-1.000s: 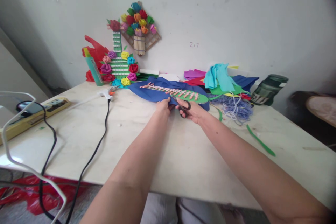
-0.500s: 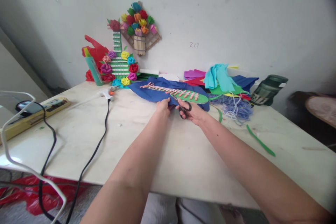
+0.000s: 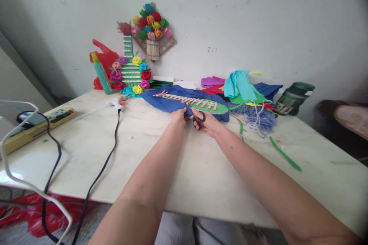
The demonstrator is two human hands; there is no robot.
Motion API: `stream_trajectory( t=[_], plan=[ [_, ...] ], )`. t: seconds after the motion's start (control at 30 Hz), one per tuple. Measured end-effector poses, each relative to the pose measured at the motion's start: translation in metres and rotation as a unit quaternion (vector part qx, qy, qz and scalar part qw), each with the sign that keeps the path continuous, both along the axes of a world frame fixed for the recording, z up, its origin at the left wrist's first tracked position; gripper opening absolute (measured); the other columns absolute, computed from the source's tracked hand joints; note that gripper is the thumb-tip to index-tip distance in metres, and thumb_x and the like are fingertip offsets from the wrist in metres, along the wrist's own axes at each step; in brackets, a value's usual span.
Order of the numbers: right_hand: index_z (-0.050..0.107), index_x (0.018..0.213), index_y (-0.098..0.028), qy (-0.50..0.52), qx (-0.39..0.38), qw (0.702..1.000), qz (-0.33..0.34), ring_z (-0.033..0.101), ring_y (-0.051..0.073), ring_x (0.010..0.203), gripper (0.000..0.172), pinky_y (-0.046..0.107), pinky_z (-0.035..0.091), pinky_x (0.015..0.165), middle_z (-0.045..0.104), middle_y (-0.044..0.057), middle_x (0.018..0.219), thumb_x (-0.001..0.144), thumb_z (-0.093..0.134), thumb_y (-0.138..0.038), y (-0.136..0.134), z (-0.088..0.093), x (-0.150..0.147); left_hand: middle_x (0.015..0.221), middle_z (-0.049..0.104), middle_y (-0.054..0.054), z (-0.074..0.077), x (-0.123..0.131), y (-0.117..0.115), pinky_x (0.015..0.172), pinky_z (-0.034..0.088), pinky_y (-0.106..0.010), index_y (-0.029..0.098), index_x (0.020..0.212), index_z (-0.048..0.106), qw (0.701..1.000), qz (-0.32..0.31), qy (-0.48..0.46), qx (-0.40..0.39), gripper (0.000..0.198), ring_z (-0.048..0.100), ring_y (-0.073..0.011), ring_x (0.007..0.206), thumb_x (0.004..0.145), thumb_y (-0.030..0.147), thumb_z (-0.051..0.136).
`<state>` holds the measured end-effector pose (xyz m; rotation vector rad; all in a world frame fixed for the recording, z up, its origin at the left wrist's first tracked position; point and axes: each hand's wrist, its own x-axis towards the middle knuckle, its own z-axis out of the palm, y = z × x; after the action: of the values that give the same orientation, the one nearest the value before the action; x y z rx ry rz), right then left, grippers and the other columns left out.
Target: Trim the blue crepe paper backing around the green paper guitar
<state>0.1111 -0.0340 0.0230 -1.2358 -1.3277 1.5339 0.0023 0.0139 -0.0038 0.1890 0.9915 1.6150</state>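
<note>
A sheet of dark blue paper or cloth (image 3: 156, 104) lies across the back of the table. Resting on it is a flat green guitar shape (image 3: 220, 107) with pinkish sticks and pale strings. My left hand (image 3: 180, 116) pinches the blue sheet's near edge. In my right hand (image 3: 207, 123) is a pair of black-handled scissors (image 3: 198, 123), fingers through the loops. The blades point to the sheet's edge beside my left fingers; whether they are parted is too small to tell.
Left are a glue gun (image 3: 115, 103), a power strip (image 3: 37, 128) and a glue bottle (image 3: 102, 78). A flower-trimmed guitar craft (image 3: 132, 73) stands behind. Right are blue yarn (image 3: 258, 118), coloured paper (image 3: 238, 84), a dark green bottle (image 3: 295, 99) and a green strip (image 3: 285, 154).
My right hand and the scissors have moved slightly left, closer to my left hand. The left hand and the blue sheet look nearly the same.
</note>
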Motion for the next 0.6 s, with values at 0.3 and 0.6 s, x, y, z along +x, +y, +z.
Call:
stream_trajectory(
  t=[0.3, 0.6],
  plan=[
    [0.056, 0.067, -0.014, 0.03, 0.012, 0.999, -0.03, 0.042, 0.005, 0.033, 0.042, 0.015, 0.028, 0.03, 0.05, -0.002, 0.045, 0.074, 0.063, -0.055, -0.001, -0.008, -0.007, 0.061, 0.055, -0.001, -0.002, 0.0, 0.003, 0.052, 0.048, -0.026, 0.013, 0.076, 0.054, 1.0, -0.003, 0.01, -0.014, 0.014, 0.055, -0.0121, 0.049, 0.075, 0.001, 0.061],
    [0.056, 0.066, -0.014, -0.008, 0.027, 0.999, -0.046, 0.04, 0.004, 0.031, 0.036, 0.015, 0.03, 0.033, 0.048, -0.004, 0.042, 0.079, 0.06, -0.048, -0.002, -0.011, -0.004, 0.061, 0.056, -0.003, -0.004, 0.0, 0.005, 0.056, 0.05, -0.032, 0.013, 0.076, 0.055, 1.0, -0.002, 0.0, -0.004, 0.013, 0.056, -0.0151, 0.051, 0.072, 0.001, 0.057]
  ],
)
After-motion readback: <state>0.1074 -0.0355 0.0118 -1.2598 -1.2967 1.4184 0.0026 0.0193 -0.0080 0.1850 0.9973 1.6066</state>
